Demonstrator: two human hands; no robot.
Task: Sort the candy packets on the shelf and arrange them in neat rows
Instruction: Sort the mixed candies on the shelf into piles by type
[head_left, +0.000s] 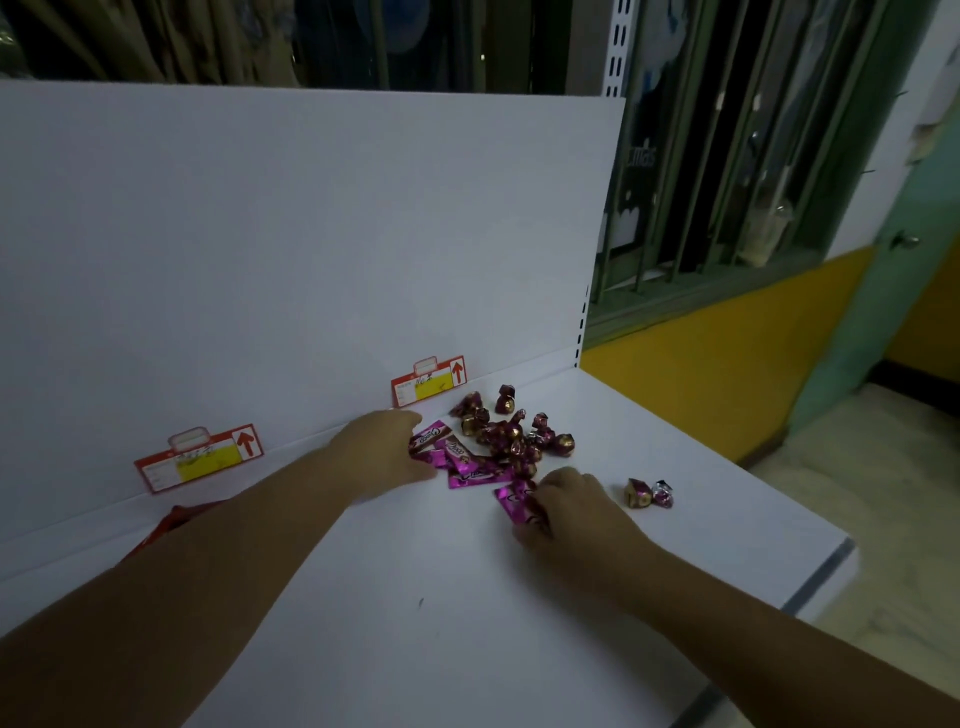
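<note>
On the white shelf (426, 582) lies a heap of candy. Flat magenta packets (470, 470) lie at its near left, and several dark red and gold wrapped sweets (511, 434) are piled behind them. Two loose sweets (649, 492) sit apart to the right. My left hand (387, 449) rests on the left end of the magenta packets, fingers touching them. My right hand (566, 506) is closed around one magenta packet (514, 501) at the front of the heap.
Two red and yellow price tags (428, 382) (200, 457) stand against the white back panel. A red packet (171, 522) shows behind my left forearm. The shelf's right edge (815, 577) drops to a tiled floor; a barred window stands beyond.
</note>
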